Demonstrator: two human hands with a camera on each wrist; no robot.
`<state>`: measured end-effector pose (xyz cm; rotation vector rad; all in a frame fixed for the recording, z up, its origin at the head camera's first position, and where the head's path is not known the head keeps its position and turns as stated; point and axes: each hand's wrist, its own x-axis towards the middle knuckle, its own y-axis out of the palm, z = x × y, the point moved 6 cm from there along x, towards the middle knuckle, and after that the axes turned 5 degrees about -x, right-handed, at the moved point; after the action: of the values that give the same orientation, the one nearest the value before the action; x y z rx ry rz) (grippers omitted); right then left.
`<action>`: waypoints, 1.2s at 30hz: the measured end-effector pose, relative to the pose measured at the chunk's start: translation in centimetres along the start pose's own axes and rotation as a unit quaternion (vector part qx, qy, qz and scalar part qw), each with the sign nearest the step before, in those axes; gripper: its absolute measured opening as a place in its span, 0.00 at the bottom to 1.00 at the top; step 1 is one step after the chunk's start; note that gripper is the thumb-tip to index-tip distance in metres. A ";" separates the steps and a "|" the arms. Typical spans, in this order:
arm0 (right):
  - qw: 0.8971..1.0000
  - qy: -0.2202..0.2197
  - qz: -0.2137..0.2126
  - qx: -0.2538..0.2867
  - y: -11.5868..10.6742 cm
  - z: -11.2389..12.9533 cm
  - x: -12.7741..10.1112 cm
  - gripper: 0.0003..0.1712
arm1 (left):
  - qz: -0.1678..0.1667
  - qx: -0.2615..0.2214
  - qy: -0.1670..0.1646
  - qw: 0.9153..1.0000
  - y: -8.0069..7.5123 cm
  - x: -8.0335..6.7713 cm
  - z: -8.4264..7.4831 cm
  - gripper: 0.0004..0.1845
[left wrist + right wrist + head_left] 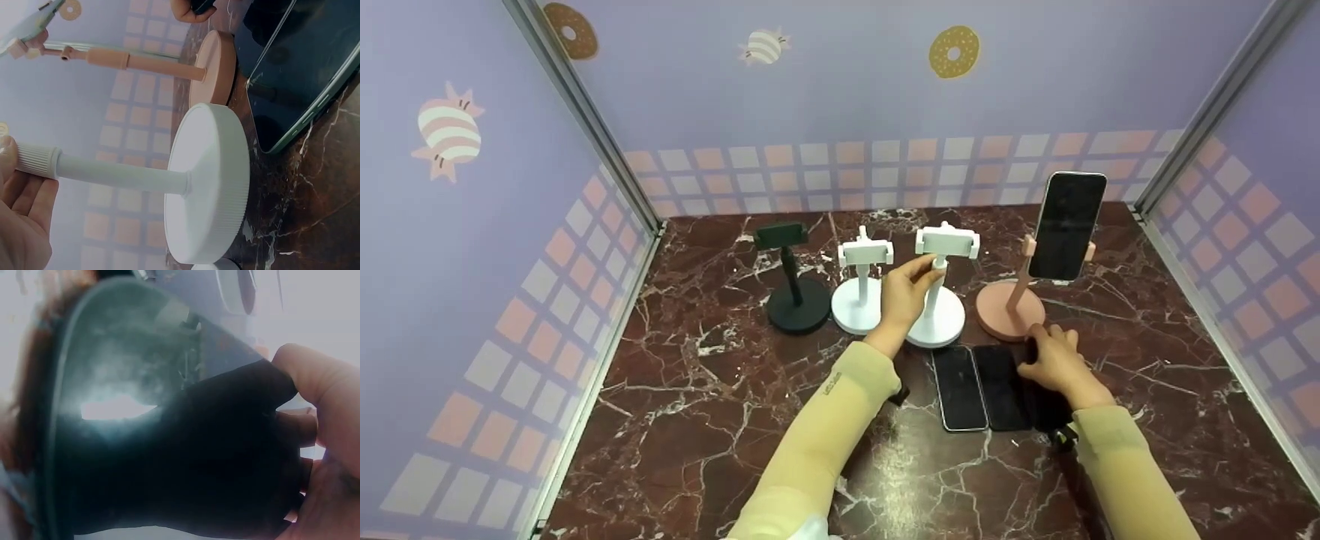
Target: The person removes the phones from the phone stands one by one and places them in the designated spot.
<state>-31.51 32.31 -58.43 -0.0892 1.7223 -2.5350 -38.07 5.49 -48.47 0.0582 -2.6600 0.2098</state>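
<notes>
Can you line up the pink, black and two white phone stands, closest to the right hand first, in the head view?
1. Pink phone stand: just beyond the right hand.
2. White phone stand held by the left hand.
3. Other white phone stand: further left.
4. Black phone stand: leftmost of all.

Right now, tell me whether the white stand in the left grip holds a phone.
No, the white stand has a bare clamp.
</notes>
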 end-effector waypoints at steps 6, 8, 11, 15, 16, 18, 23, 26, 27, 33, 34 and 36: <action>1.000 -0.014 -0.012 -0.003 0.3 -0.2 0.1 0.30 | -0.007 -0.005 -0.020 1.000 0.5 0.8 1.0 0.17; 1.000 -0.016 -0.014 -0.001 0.4 -0.3 0.2 0.30 | -0.012 -0.002 -0.026 1.000 0.5 0.9 1.3 0.17; 1.000 -0.013 -0.012 0.009 0.7 -0.4 0.3 0.29 | -0.018 0.005 -0.028 0.999 0.6 1.0 1.6 0.16; 1.000 -0.009 -0.017 0.020 0.9 -0.5 0.4 0.26 | -0.017 0.005 -0.028 0.999 0.7 1.1 2.1 0.16; 1.000 -0.009 -0.019 0.022 0.9 -0.6 0.4 0.26 | -0.017 0.004 -0.030 0.999 0.8 1.2 2.2 0.16; 0.999 -0.010 -0.027 0.025 1.0 -0.7 0.4 0.24 | -0.019 0.005 -0.034 0.999 0.8 1.2 2.5 0.16; 0.998 -0.011 -0.041 0.041 1.3 -0.8 0.4 0.21 | -0.031 0.017 -0.034 0.999 0.8 1.3 2.8 0.17; 0.998 -0.010 -0.044 0.054 1.5 -0.8 0.5 0.20 | -0.035 0.030 -0.027 0.999 0.9 1.3 2.9 0.17; 0.997 -0.010 -0.045 0.057 1.6 -0.7 0.5 0.20 | -0.034 0.032 -0.025 0.999 1.0 1.3 2.9 0.17; 0.997 -0.011 -0.051 0.061 1.8 -0.5 0.9 0.22 | -0.027 0.050 -0.020 0.998 1.2 1.5 2.8 0.17; 0.997 -0.012 -0.052 0.060 1.8 -0.4 0.9 0.22 | -0.027 0.052 -0.019 0.998 1.3 1.5 2.8 0.17; 0.997 -0.011 -0.051 0.059 1.8 -0.5 1.0 0.22 | -0.028 0.054 -0.018 0.998 1.3 1.5 2.8 0.16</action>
<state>-32.50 31.98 -60.30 -0.2029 1.5946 -2.6921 -40.80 6.29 -50.45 0.1725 -2.6767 0.3380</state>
